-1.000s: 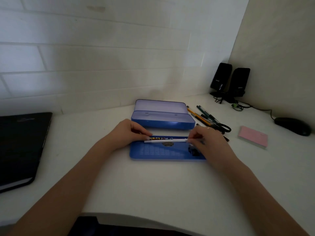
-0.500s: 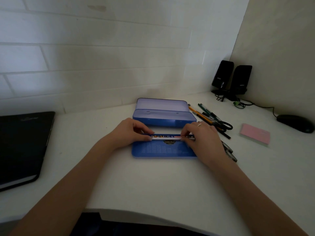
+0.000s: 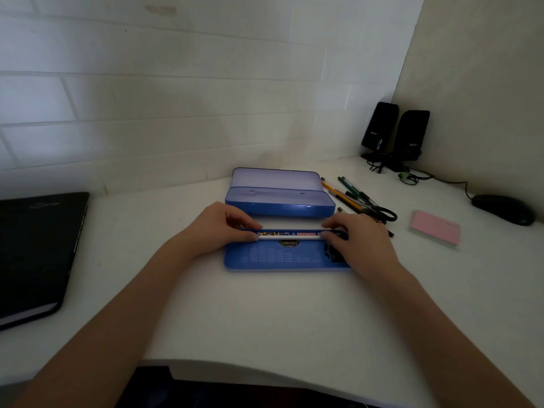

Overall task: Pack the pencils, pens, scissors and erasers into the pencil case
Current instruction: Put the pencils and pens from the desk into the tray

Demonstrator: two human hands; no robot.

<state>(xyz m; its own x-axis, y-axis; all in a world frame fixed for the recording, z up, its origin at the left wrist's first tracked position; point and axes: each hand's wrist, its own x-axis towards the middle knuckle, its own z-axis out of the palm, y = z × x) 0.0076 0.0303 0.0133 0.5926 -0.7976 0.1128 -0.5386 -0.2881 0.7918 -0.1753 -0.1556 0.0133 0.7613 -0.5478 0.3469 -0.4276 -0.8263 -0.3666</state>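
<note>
Your left hand (image 3: 219, 228) and right hand (image 3: 353, 241) each pinch 1 end of the white pencil (image 3: 290, 237), held over the blue pencil case (image 3: 279, 257); scissors (image 3: 381, 214) lie right of the case.

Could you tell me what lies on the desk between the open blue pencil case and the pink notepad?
In the head view, a loose pile of pens and pencils with black-handled scissors lies between the pencil case and the pink notepad.

Blue pencil case (image 3: 279, 257), pink notepad (image 3: 435, 228), black-handled scissors (image 3: 381, 214), white desk (image 3: 265, 313).
</note>
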